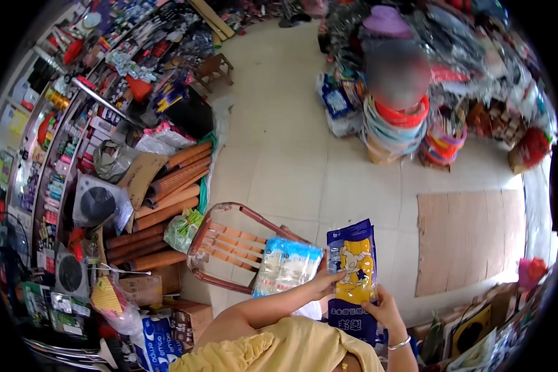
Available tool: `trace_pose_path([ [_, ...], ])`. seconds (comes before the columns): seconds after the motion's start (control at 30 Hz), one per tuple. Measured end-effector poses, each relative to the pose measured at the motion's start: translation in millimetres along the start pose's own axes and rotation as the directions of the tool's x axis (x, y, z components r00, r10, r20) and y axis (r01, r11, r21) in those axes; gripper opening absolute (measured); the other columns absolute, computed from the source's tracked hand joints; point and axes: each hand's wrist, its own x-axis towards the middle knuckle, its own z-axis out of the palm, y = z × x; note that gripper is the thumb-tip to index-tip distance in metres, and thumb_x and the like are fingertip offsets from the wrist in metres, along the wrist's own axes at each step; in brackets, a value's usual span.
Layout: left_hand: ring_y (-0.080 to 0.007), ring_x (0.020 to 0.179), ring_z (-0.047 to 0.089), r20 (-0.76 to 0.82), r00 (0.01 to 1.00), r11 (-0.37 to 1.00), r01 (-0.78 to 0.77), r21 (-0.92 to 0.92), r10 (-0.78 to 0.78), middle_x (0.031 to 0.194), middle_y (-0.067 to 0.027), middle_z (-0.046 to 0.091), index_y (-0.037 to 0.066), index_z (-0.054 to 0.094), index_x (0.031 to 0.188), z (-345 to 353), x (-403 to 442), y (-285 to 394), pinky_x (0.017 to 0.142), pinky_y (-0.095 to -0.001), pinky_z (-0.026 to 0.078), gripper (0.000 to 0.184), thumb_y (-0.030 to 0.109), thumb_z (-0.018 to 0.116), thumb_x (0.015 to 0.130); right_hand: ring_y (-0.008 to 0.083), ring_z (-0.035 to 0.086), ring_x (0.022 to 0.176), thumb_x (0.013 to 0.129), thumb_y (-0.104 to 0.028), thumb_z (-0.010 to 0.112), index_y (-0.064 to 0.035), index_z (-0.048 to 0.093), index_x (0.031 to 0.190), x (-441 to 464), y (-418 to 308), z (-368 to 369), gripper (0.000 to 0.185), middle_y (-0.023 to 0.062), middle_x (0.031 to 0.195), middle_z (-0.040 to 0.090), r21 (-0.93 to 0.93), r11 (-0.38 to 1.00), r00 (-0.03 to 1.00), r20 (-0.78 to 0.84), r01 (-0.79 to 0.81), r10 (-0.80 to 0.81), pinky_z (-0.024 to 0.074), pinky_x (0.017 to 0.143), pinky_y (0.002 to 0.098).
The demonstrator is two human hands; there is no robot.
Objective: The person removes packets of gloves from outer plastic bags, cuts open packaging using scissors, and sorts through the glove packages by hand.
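Observation:
A flat blue and yellow package (356, 254) is held upright in front of the yellow top. My left hand (326, 282) grips its left edge, with the thumb over the front. Lower down on the right side, my right hand (384, 309) closes on the package's edge; a bracelet circles that wrist. Dark blue packaging with pale lettering (352, 319) hangs just below, partly hidden by the right hand. Left of the package, a clear and light-blue plastic pack (287, 268) lies on the slatted chair (228, 243).
Brown rolls (178, 183) and stocked shelves (56, 167) line the left side. Stacked buckets (394, 133) stand at the upper right, near plastic-wrapped goods. A flattened cardboard sheet (468, 242) lies on the floor at right. A small wooden stool (214, 69) stands farther back.

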Motion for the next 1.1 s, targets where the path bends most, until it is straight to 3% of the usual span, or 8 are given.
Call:
trace_pose_path([
  [0.2,-0.0216,0.113,0.051,0.055,0.955,0.957,-0.291,-0.017,0.292,0.123,-0.0088,0.051,0.007,0.035,0.130,34.6,10.2,64.5,0.095,-0.0380,0.043,0.054,0.012,0.062,0.084,0.0154,0.055,0.098,0.090,-0.020,0.051,0.0028,0.048,0.119,44.9,-19.8,-25.2,0.038,0.0085,0.109,0.058,0.202,0.979,0.998,0.064,-0.018,0.006,0.0420,0.088,0.0280],
  [0.27,-0.0205,0.112,0.051,0.024,0.946,0.946,-0.324,-0.011,0.324,0.122,-0.0079,0.052,0.007,0.035,0.130,51.8,18.6,83.5,0.094,-0.0374,0.043,0.053,0.013,0.062,0.085,0.0177,0.056,0.099,0.090,-0.023,0.052,0.0030,0.044,0.123,65.5,-44.4,-29.7,0.043,0.0109,0.112,0.057,0.445,0.888,0.993,0.031,-0.116,0.114,0.0426,0.089,0.0289],
  [0.47,-0.0186,0.106,0.054,-0.020,0.897,0.895,-0.440,0.074,0.442,0.118,-0.0067,0.053,0.007,0.036,0.128,82.3,54.3,148.6,0.086,-0.0320,0.047,0.050,0.017,0.060,0.086,0.0225,0.055,0.104,0.089,-0.023,0.053,0.0038,0.040,0.127,155.6,-118.0,-67.0,0.048,0.0138,0.117,0.055,0.319,0.920,0.960,0.231,-0.228,0.158,0.0456,0.088,0.0316],
  [0.53,-0.0177,0.104,0.055,-0.159,0.815,0.829,-0.558,0.042,0.557,0.117,-0.0070,0.053,0.007,0.037,0.128,86.8,65.1,169.8,0.084,-0.0311,0.048,0.049,0.019,0.060,0.086,0.0222,0.055,0.106,0.088,-0.018,0.053,0.0026,0.039,0.128,193.3,-156.5,-63.1,0.047,0.0142,0.119,0.054,0.289,0.938,0.926,0.371,-0.191,0.074,0.0455,0.089,0.0317],
  [0.67,-0.0193,0.103,0.056,-0.378,0.700,0.765,-0.643,0.035,0.606,0.118,-0.0071,0.053,0.009,0.033,0.131,74.9,55.3,201.6,0.085,-0.0357,0.048,0.049,0.015,0.057,0.088,0.0203,0.053,0.108,0.088,-0.014,0.053,0.0008,0.038,0.129,280.9,-199.9,-42.0,0.047,0.0127,0.122,0.052,0.063,0.966,0.824,0.537,-0.252,0.179,0.0438,0.091,0.0311],
  [0.83,-0.0170,0.097,0.057,-0.584,0.546,0.694,-0.719,0.043,0.601,0.116,-0.0043,0.055,0.010,0.037,0.128,16.9,49.8,230.5,0.079,-0.0334,0.049,0.043,0.015,0.056,0.089,0.0127,0.050,0.104,0.087,-0.016,0.057,-0.0012,0.042,0.127,387.4,-213.3,32.6,0.045,0.0064,0.116,0.055,-0.258,0.965,0.596,0.768,-0.044,0.233,0.0400,0.092,0.0284],
  [0.9,-0.0157,0.093,0.058,-0.659,0.440,0.570,-0.822,-0.021,0.610,0.114,-0.0035,0.056,0.011,0.042,0.124,-9.6,53.5,251.1,0.072,-0.0305,0.048,0.037,0.016,0.055,0.090,0.0122,0.050,0.103,0.088,-0.016,0.056,-0.0011,0.042,0.126,419.8,-224.1,70.0,0.043,0.0055,0.116,0.055,-0.326,0.945,0.567,0.778,-0.001,0.269,0.0400,0.091,0.0281],
  [1.1,-0.0136,0.095,0.056,-0.662,0.483,0.645,-0.765,0.000,0.573,0.112,-0.0031,0.056,0.011,0.042,0.123,-90.0,34.2,384.8,0.071,-0.0280,0.048,0.037,0.019,0.055,0.089,0.0104,0.050,0.099,0.090,-0.015,0.054,-0.0011,0.045,0.123,525.1,-297.4,178.9,0.037,0.0028,0.111,0.056,-0.342,0.939,0.534,0.800,0.033,0.273,0.0408,0.089,0.0271],
])
